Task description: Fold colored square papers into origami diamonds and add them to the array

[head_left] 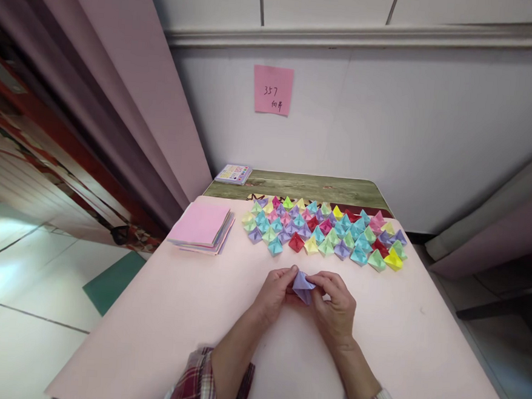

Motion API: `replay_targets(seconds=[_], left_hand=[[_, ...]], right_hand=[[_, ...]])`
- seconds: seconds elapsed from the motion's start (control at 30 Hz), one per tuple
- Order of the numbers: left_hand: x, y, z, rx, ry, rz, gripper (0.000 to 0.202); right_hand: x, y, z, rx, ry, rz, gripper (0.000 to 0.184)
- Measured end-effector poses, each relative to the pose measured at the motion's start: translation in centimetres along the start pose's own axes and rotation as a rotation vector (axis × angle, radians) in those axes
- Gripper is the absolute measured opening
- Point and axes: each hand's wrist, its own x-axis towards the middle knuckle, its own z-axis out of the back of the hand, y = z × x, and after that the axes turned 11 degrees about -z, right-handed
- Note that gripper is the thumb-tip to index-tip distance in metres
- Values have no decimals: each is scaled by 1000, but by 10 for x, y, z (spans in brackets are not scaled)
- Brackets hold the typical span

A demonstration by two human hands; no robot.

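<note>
A purple folded paper piece (303,287) is held above the pale pink tabletop (281,371). My left hand (274,292) pinches its left side, thumb uppermost. On the other side my right hand (334,301) grips it between thumb and fingers. Parts of the fold are hidden behind the fingertips. Just beyond my hands lie several rows of small pointed origami pieces (311,245), in blue, green, purple, yellow, pink and red. To the left sits a stack of square coloured paper (200,224) with a pink sheet on top.
A packet with a printed cover (234,173) lies on the wood-patterned surface (312,183) at the back left. On the wall behind hangs a pink note (272,90) with handwriting. Curtains (133,75) flank the table, and a green sheet (113,282) is on the floor at left.
</note>
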Motion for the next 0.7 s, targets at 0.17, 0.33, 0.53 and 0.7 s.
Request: replay_targets(seconds=[0.17,0.33,0.53,0.7], left_hand=[[1,-3,3,-36,28,34,64],[2,-4,4,-68,72,8,67],[1,-7,3,-186,191,33,87],[-5,-10,-1,-93,278,-68,51]], right_hand=[[0,-2,-1,43,-42,19,28],[1,-1,0,55,-66,30,27],[2,0,2,60,-106,-26,24],[3,1,2,65,-135,-79,23]])
